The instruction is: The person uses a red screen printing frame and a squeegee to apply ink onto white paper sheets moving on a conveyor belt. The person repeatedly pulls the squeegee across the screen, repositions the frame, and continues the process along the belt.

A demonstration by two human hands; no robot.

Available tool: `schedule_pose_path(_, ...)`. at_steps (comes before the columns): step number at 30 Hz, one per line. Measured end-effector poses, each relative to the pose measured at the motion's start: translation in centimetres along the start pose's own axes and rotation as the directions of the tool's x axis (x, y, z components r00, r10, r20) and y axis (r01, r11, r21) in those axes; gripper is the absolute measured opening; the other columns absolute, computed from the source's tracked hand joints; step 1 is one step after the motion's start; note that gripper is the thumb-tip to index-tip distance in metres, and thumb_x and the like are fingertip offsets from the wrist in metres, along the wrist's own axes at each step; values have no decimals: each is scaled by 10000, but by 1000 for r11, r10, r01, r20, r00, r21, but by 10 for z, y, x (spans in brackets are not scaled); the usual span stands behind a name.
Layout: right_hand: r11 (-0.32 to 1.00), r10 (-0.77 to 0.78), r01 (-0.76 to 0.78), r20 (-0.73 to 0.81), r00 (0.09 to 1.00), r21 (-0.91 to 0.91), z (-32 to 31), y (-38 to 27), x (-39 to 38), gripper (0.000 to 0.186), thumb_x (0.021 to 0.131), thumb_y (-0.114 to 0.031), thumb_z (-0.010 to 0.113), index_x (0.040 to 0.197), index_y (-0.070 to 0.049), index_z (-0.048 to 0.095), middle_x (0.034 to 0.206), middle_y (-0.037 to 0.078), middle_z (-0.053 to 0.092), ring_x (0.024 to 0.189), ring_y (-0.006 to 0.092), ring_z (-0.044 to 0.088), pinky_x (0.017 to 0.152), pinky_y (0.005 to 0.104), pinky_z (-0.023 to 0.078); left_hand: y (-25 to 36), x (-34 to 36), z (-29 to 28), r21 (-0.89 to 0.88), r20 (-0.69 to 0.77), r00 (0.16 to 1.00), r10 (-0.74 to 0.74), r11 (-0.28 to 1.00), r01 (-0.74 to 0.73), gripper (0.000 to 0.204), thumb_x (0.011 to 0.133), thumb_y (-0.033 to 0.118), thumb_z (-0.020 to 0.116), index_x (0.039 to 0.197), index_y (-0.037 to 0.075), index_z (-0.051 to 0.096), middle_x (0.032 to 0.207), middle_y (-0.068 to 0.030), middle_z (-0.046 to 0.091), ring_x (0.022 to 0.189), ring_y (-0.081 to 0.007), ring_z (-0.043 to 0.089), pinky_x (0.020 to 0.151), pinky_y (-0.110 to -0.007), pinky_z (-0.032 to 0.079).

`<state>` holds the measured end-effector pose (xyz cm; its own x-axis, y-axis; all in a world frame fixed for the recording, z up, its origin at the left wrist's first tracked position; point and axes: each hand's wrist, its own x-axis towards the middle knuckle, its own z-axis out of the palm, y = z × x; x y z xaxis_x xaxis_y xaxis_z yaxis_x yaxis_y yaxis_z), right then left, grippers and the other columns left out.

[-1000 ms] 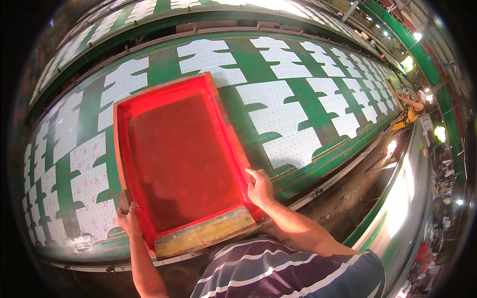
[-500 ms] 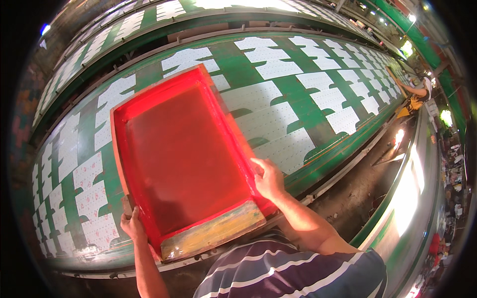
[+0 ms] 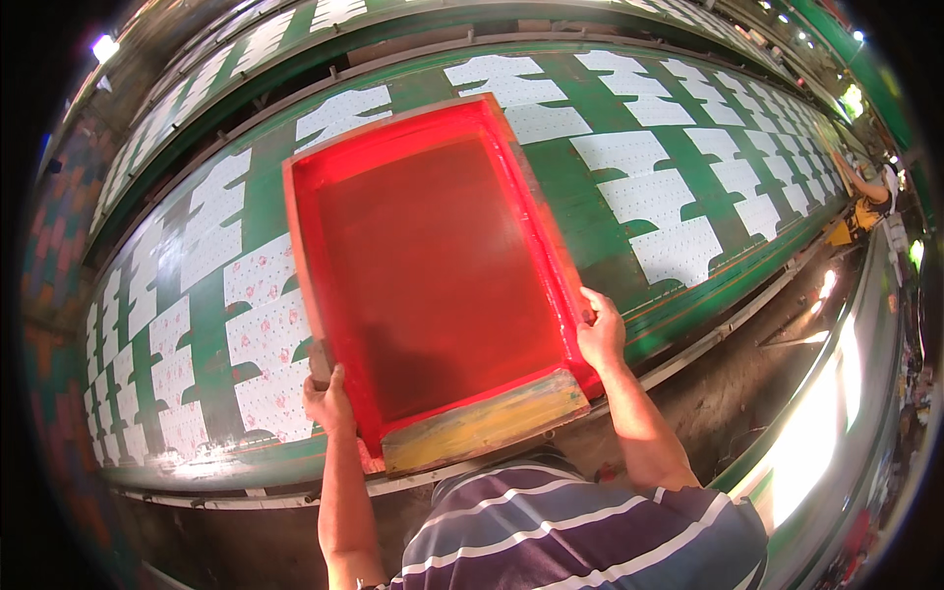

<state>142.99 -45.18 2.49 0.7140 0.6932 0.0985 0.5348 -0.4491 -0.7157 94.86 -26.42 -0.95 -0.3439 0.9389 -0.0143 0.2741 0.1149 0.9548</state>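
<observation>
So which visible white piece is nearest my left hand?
The lowest white piece in the red-patterned column just left of the red frame; the others lie farther from your left hand.

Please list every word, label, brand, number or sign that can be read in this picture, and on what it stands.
No text can be read here.
Red framed screen, held by the left hand and right hand: only colour and stains, no readable letters.
White pieces on the green table: dots, some reddish motifs, no readable words.
Clutter at the right edge: too blurred to read.

Multicol. wall L, brt light abv; brown flr btwn grn tables.
</observation>
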Motion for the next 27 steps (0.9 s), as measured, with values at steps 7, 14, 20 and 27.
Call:
schedule_pose_path(7, 984, 97, -99, 20, 995, 146, -29, 62, 36, 603, 859, 116, 677, 1424, -86, 736, 1397, 167, 756, 1305, 361, 721, 1114, 447, 584, 8, -45, 49, 85, -29, 999, 21, 996, -18, 429, 860, 266, 984, 1058, -41, 758, 960, -109, 764, 858, -214, 681, 813, -409, 567)
schedule_pose_path(14, 986, -2, 2, 0, 1000, 167, -42, 90, 44, 615, 855, 142, 661, 1429, -67, 733, 1401, 171, 761, 1312, 340, 730, 1112, 426, 588, 23, -59, 65, 297, -38, 997, 72, 953, -57, 437, 842, 296, 981, 1005, -46, 763, 885, -119, 733, 818, -241, 662, 782, -431, 547)
schedule_pose_path(20, 919, 94, -120, 86, 992, 376, -43, 104, 51, 586, 910, 163, 642, 1467, -7, 698, 1411, 188, 777, 1331, 257, 742, 1091, 368, 596, 33, -70, 76, 322, -58, 990, 130, 941, -104, 456, 851, 338, 962, 957, -43, 736, 838, -104, 714, 791, -237, 637, 752, -436, 532)
schedule_pose_path(27, 840, -417, 457, 191, 889, -294, -90, 26, 10, 656, 896, -80, 862, 1520, -120, 667, 1513, 187, 675, 1398, 401, 643, 1158, 517, 534, 39, -72, 79, 447, -58, 989, 139, 889, -99, 486, 850, 399, 962, 976, -23, 756, 907, -195, 775, 877, -394, 748, 850, -507, 582)
